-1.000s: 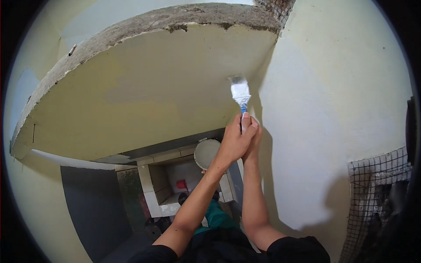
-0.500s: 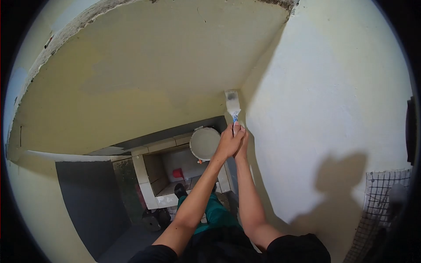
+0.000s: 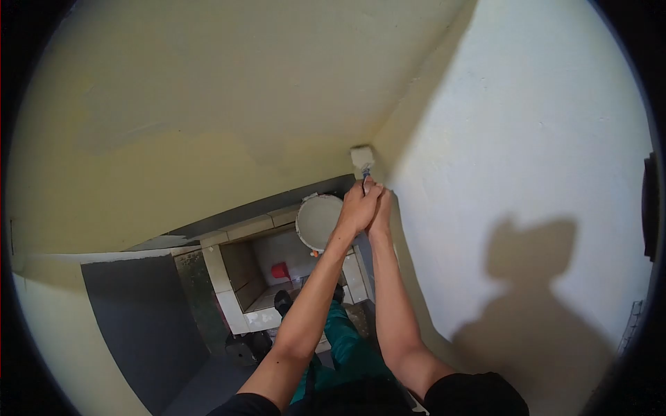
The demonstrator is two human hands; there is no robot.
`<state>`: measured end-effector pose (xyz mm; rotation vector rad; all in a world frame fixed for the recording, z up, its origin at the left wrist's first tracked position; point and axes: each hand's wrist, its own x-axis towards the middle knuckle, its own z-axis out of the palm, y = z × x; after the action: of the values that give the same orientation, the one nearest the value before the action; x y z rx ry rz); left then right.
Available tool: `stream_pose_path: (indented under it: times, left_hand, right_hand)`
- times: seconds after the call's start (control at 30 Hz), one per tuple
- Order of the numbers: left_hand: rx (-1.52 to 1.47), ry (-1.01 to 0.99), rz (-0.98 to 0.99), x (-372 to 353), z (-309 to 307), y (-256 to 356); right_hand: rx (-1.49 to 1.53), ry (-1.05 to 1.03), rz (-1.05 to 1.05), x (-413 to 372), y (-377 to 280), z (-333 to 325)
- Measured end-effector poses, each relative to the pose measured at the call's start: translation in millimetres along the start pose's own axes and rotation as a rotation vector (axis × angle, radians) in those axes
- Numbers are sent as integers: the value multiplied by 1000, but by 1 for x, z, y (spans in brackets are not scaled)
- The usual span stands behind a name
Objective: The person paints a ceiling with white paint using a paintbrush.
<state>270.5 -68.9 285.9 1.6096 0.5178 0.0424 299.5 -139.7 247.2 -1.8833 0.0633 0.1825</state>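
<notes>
A paintbrush (image 3: 362, 158) coated in pale paint points up into the corner where two walls meet, its head against or very near the surface. Its short blue-and-white handle is mostly hidden in my grip. My left hand (image 3: 356, 209) is closed around the handle, thumb on top. Pressed alongside and partly behind it, my right hand (image 3: 381, 210) is closed on the handle too. Below and left of my hands, a round bucket (image 3: 320, 223) holds greyish-white paint. The left-hand wall (image 3: 208, 104) is yellowish with a greyer patch; the right-hand wall (image 3: 513, 139) looks bluish white.
Beneath me is a tiled basin (image 3: 232, 313) with a red dipper (image 3: 279, 270) inside. My feet in dark shoes (image 3: 282, 302) are near its rim. A dark grey panel (image 3: 139, 319) stands at lower left. My shadow (image 3: 531, 277) falls on the right wall.
My view has tilted and moved closer to the corner. The paintbrush has turned, with its pale head now square to me. Both hands keep their hold; the wire grid at right has mostly left view.
</notes>
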Motion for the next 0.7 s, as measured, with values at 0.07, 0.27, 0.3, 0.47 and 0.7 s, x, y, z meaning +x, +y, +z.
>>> stream_pose_path:
  times: [0.07, 0.27, 0.3, 0.47, 0.7]
  left_hand:
    - [-30, 11, 76, -16, -1, 28]
    - [-64, -27, 261, -64, -7, 96]
    - [-84, -23, 299, -67, -9, 100]
    - [-73, 7, 388, -61, -4, 89]
    - [-41, 73, 88, -24, 7, -5]
  right_hand:
    - [32, 4, -103, -10, -28, -13]
    - [50, 28, -189, -37, -94, -46]
    - [96, 28, -220, -40, -98, -45]
    - [303, -2, -192, -43, -103, -37]
    - [30, -54, -56, -13, 14, -1]
